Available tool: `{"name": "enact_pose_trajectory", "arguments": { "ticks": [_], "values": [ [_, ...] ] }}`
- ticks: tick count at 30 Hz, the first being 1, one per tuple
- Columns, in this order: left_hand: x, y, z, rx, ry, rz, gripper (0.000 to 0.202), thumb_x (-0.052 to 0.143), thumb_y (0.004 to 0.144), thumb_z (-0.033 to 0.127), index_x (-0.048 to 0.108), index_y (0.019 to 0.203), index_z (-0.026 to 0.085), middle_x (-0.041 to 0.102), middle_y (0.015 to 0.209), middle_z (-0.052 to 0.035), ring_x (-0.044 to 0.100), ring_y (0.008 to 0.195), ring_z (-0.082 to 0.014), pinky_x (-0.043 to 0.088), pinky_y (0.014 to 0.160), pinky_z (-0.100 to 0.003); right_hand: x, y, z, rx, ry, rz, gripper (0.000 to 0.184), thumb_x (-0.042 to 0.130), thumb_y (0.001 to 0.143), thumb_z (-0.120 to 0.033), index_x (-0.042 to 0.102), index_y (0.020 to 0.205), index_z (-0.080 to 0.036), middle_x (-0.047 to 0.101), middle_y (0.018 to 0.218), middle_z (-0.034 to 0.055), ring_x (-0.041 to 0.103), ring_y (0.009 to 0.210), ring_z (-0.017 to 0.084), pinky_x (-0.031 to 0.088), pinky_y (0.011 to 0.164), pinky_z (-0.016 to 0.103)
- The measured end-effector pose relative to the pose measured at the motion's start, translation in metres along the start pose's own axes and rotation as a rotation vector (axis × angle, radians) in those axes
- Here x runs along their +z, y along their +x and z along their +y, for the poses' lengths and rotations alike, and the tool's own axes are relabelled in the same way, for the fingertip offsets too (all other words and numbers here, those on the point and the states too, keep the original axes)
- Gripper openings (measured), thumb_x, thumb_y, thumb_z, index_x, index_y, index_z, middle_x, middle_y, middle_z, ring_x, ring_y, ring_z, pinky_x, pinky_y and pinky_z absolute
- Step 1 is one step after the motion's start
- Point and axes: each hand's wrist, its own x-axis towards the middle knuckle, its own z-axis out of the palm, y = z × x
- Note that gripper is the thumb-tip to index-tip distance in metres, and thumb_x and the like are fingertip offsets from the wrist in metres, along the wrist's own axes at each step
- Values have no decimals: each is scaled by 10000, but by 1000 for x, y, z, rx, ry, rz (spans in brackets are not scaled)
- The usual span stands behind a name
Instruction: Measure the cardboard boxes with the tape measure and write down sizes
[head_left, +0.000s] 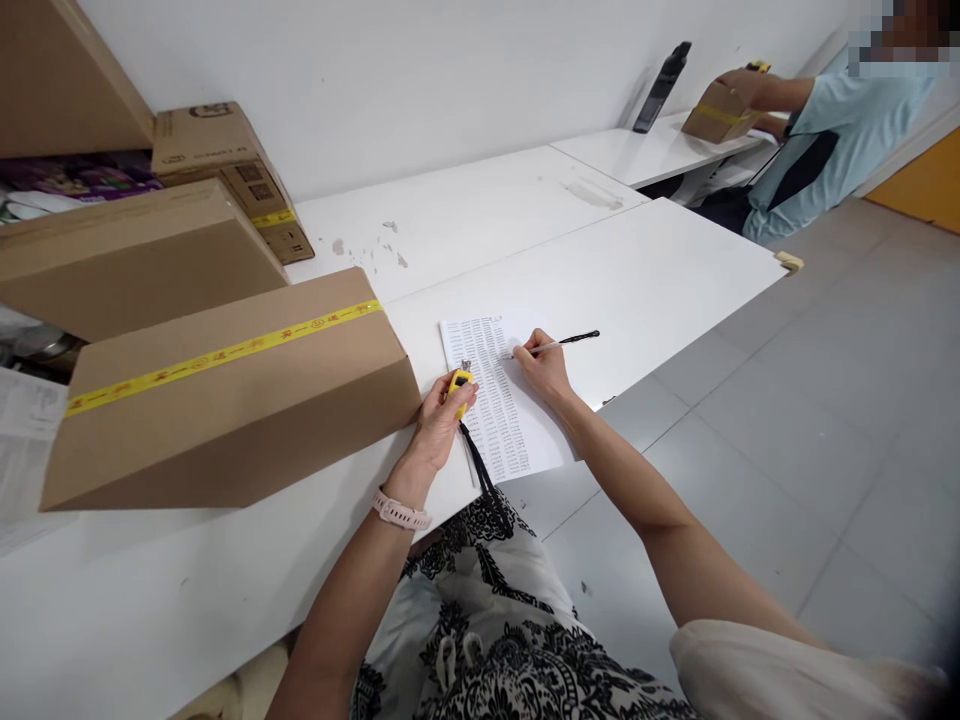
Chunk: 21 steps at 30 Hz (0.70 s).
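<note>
My left hand [439, 425] is closed around a small yellow tape measure [460, 383], whose black wrist strap [484, 470] hangs down over the table edge. In my right hand [544, 366] is a pen [551, 346], gripped like a writer's, its tip at the printed sheet [487, 400]. Columns of small text fill the sheet's left part; the right part is blank. The sheet lies at the table's front edge, partly overhanging it. Just left of my left hand sits a closed cardboard box [247, 400] sealed with yellow printed tape.
More cardboard boxes [135, 250] stand behind at the left, one with yellow tape [232, 170]. The white table [645, 260] runs right along the wall. A black bottle [662, 88] and another box [718, 108] are at its far end, where a person in light blue [862, 140] handles that box.
</note>
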Motion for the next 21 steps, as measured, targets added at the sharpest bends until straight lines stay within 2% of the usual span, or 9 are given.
{"name": "enact_pose_trajectory", "arguments": {
  "ticks": [21],
  "values": [
    [2,0,2,-3,-11,-2,407,905,601,281,696,937,185,653,952,-25,636,999,-204,397,1021,-395,-1,1,0,-17,-25,6,221,571,717,-188,375,624,-228,351,583,-65,302,566,111,227,553,289]
  ]
}}
